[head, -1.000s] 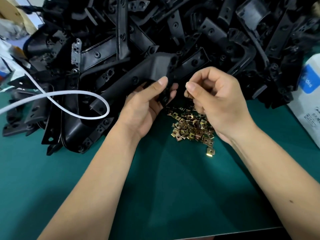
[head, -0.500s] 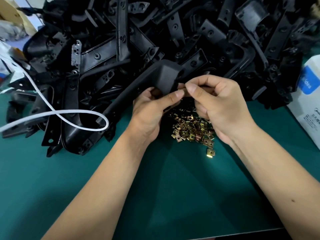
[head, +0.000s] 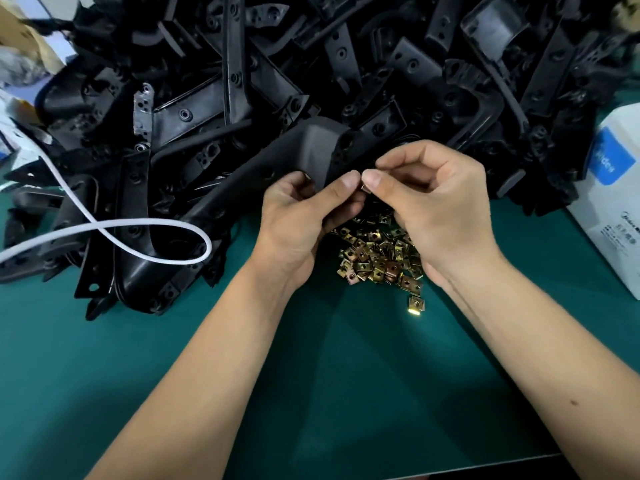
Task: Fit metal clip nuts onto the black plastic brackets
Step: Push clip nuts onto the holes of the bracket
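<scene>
the left hand (head: pixel 304 216) has its fingers curled round the near end of a long black bracket (head: pixel 311 147), thumb pressed on the edge, and the bracket runs off left and down onto the heap of black brackets (head: pixel 346 64) behind it. the right hand (head: pixel 440 206) is nearly closed, thumb and forefinger pinching a small clip nut (head: pixel 364 188) right at that same edge, touching the left thumb tip; only a sliver of the nut shows, so whether it is seated yet i cannot tell. the bracket looks to me like stiff moulded plastic, light for its length, matte and not slippery, best held close to the tab being fitted so it does not lever about. the nuts look like thin springy metal, small, hard and easy to fumble, with edges that could nip; i would take one by its flat sides and push it on squarely. counting: one bracket in hand, one nut in the fingers, a loose pile of clip nuts (head: pixel 377 258) on the green mat (head: pixel 346 393) under the wrists, dozens and too jumbled to number, with one stray nut (head: pixel 415 303) lying just apart toward me. the brackets in the heap are many too, beyond counting. a white cable (head: pixel 145 223) loops over the heap at the left, and a white box (head: pixel 613 202) sits at the right.
</scene>
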